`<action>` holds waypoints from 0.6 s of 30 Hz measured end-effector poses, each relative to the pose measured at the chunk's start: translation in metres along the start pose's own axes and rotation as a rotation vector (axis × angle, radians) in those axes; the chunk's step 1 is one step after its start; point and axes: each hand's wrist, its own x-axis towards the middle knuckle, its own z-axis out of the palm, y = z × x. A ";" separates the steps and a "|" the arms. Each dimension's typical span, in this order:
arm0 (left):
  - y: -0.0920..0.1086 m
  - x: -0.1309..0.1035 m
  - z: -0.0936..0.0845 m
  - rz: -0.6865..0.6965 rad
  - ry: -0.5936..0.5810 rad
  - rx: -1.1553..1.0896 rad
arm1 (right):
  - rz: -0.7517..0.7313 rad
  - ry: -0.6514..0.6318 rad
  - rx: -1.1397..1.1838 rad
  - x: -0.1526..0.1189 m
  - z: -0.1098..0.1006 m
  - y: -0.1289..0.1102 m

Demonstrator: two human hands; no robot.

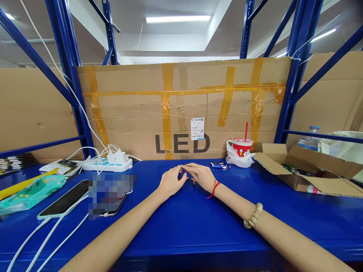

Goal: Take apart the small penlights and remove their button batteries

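My left hand (172, 181) and my right hand (202, 176) meet fingertip to fingertip just above the middle of the blue shelf surface. Between their fingers shows a small shiny dark red piece (182, 171), mostly covered, too small to name. Both hands are closed around it in a pinch. Below the right palm lie a few small dark bits with coppery ends (193, 181). To the right of that hand is a little group of shiny blue cylinders (219, 165), battery-like in shape. A red string and a beaded bracelet circle the right arm.
At right stand a red cup (242, 148) with a straw in a plastic bag and an open carton (309, 170) holding small items. Left are a white power strip (113, 161), phones (64, 199), cables and a turquoise packet (34, 190). A cardboard panel (136, 113) closes the back.
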 end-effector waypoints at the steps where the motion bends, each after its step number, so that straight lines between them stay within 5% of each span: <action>1: 0.000 0.000 0.000 -0.009 -0.016 0.011 | -0.006 -0.007 -0.015 0.000 0.000 0.000; 18: -0.004 0.002 0.002 -0.069 0.002 0.038 | 0.025 -0.002 -0.115 0.002 0.002 -0.003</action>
